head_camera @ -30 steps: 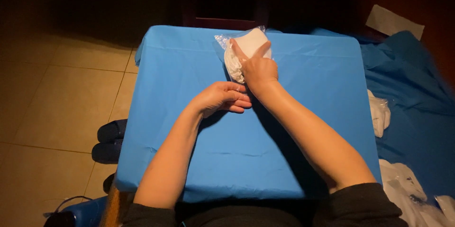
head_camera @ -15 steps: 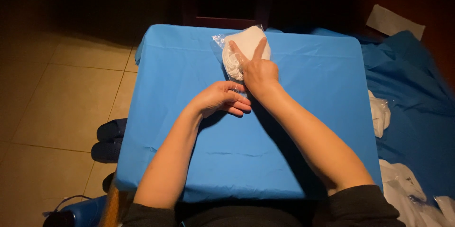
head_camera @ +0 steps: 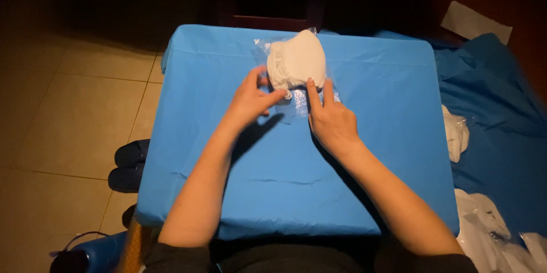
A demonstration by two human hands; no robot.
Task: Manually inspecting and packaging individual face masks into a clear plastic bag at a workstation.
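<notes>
Hands meet at a white bundle (head_camera: 297,59) that lies on the far middle part of a blue cloth (head_camera: 285,164) spread over a small table. The bundle looks like folded white fabric or paper, rounded at its far end, and it rests on a clear plastic wrap (head_camera: 296,101) whose crinkled edge shows on the near side and at the far left corner. The left hand (head_camera: 250,99) comes in from the near left, fingers loosely curled and apart, with its fingertips touching the near left edge of the bundle; it clamps on nothing that can be made out. The right hand (head_camera: 331,120) lies palm down just near of the bundle, two fingers stretched straight forward and slightly spread, their tips at the bundle's near edge and on the wrap; the other fingers are tucked in, and it holds nothing. Both forearms are bare and reach out from dark sleeves at the bottom edge. On the tiled floor (head_camera: 74,113) to the left stand dark shoes (head_camera: 128,164) beside the table. To the right a second blue sheet (head_camera: 496,113) covers another surface, with white packets (head_camera: 456,133) at its near edge and more clear-wrapped white items (head_camera: 496,239) at the lower right corner. Behind, the room is dark.
</notes>
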